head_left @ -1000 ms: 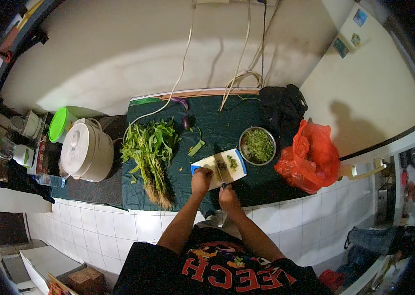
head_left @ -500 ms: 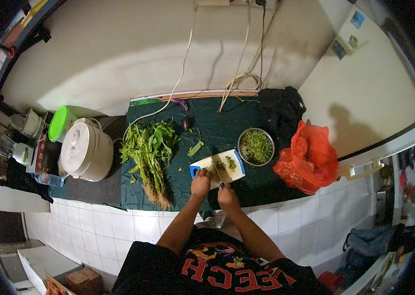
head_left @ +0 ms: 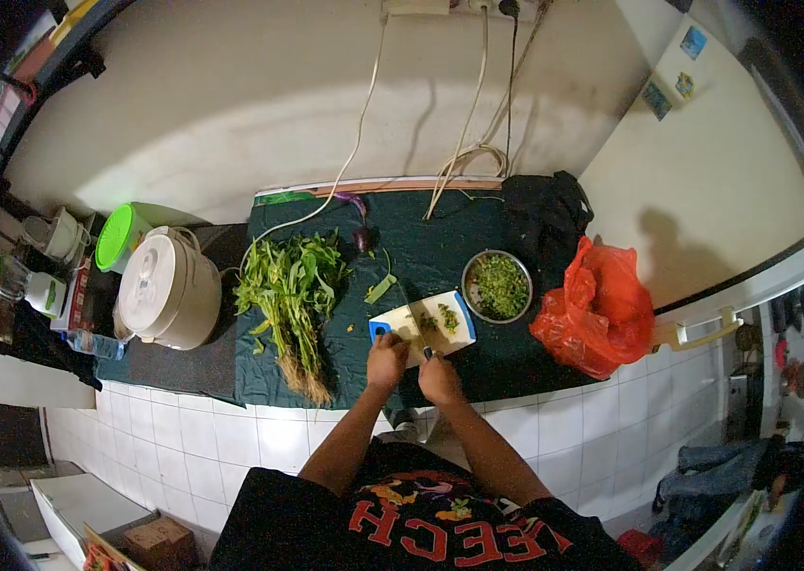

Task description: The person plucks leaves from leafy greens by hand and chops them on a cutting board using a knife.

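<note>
A white cutting board (head_left: 460, 329) with blue ends lies near the front of the table, small piles of chopped greens (head_left: 448, 317) on it. My right hand (head_left: 439, 381) is wrapped round the dark handle of a knife (head_left: 428, 353), its blade pointing away from me across the board. Just left of the blade, my left hand (head_left: 387, 363) is over the board's near left part with its fingers curled; whatever they hold is hidden. Right of the board stands a metal bowl (head_left: 470, 298) of chopped greens (head_left: 502, 285).
Leafy greens with roots (head_left: 293, 295) lie left of the board. Behind it are a purple eggplant (head_left: 361, 238) and a loose green piece (head_left: 381, 287). A red plastic bag (head_left: 597, 309) sits at the right. A white rice cooker (head_left: 172, 290) stands left; a white cord (head_left: 361, 124) crosses the table.
Both hands have shifted slightly, the left one a little left and towards me. The knife blade has moved a little left over the board. The bowl and the leafy greens stay put.
</note>
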Demonstrator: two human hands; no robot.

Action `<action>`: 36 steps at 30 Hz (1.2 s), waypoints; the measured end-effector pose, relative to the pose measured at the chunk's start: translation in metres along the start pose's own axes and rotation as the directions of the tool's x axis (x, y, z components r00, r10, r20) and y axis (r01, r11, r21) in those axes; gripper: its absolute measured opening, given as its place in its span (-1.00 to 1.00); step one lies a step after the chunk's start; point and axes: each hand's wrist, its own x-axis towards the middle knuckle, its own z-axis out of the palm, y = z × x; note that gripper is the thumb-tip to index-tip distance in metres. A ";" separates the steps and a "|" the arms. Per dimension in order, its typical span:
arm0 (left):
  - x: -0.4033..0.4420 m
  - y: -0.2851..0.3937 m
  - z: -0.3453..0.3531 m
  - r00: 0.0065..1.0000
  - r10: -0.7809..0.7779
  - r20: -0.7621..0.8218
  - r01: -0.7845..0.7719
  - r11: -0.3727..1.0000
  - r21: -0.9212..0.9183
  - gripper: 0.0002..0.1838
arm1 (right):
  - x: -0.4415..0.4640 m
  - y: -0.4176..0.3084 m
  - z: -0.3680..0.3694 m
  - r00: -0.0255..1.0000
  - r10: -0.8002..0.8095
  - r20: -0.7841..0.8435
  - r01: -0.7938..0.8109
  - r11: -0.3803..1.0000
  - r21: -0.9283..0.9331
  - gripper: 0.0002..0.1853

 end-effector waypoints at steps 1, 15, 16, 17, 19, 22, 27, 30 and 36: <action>-0.001 0.000 -0.001 1.000 0.000 -0.002 0.000 1.000 -0.001 -0.90 | 0.007 -0.006 -0.006 0.990 0.106 0.088 -0.111 0.992 0.055 -0.63; -0.008 0.007 -0.010 0.998 -0.031 0.049 0.029 0.999 0.037 -0.77 | -0.002 -0.013 -0.006 0.994 0.075 0.081 -0.082 0.993 0.089 -0.60; -0.007 0.005 -0.010 0.998 -0.029 0.049 0.027 0.999 0.038 -0.77 | -0.002 -0.017 -0.012 0.996 0.026 0.080 -0.028 0.999 0.023 -0.61; -0.006 0.005 -0.010 0.997 -0.031 0.072 0.026 0.997 0.068 -0.77 | -0.003 -0.019 -0.016 0.996 -0.022 0.085 0.026 0.999 -0.045 -0.62; -0.007 0.004 -0.009 0.995 -0.036 0.094 0.027 0.995 0.097 -0.76 | -0.007 -0.001 0.011 0.996 0.004 0.087 -0.003 1.000 -0.005 -0.62; -0.009 0.007 -0.012 0.996 -0.035 0.082 0.028 0.996 0.085 -0.78 | -0.016 0.010 0.029 1.000 0.024 0.010 -0.024 1.000 -0.007 -0.62; -0.008 0.006 -0.011 0.997 -0.010 0.082 0.003 0.996 0.091 -0.77 | 0.006 0.003 0.011 0.997 0.036 0.063 -0.037 0.999 0.019 -0.60; -0.010 -0.001 -0.005 0.991 0.021 0.134 -0.043 0.987 0.158 -0.72 | -0.001 -0.009 0.002 0.996 -0.036 -0.081 0.042 0.997 0.069 -0.58; -0.008 0.005 -0.014 0.995 -0.036 0.095 0.033 0.999 0.036 -0.71 | -0.017 0.009 0.037 0.993 -0.028 -0.116 0.019 0.997 -0.074 -0.58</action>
